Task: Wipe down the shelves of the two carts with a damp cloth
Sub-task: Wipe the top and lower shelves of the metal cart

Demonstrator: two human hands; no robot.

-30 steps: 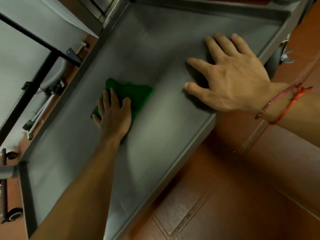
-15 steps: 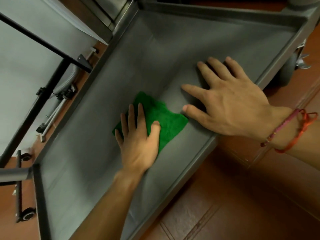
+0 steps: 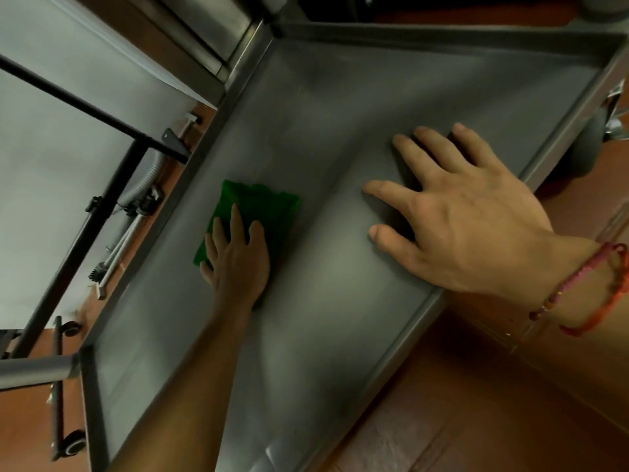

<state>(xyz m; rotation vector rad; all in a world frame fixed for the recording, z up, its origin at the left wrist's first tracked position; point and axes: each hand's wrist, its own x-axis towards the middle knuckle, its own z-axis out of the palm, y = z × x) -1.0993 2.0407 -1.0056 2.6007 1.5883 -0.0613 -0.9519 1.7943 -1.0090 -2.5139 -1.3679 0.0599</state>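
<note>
Cloth leftward across steel shelf

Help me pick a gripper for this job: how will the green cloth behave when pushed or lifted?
Probably floppy: the green cloth lies rumpled and flat under the left hand. Likely light, so it would droop if lifted. It probably slides easily on the smooth metal shelf.

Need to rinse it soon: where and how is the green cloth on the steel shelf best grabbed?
Pinch the green cloth at its rumpled far corner, which shows beyond the left hand pressing it flat on the grey steel cart shelf. Come down from above, from the shelf's open middle; the rest likely lies too flat to pinch.
</note>
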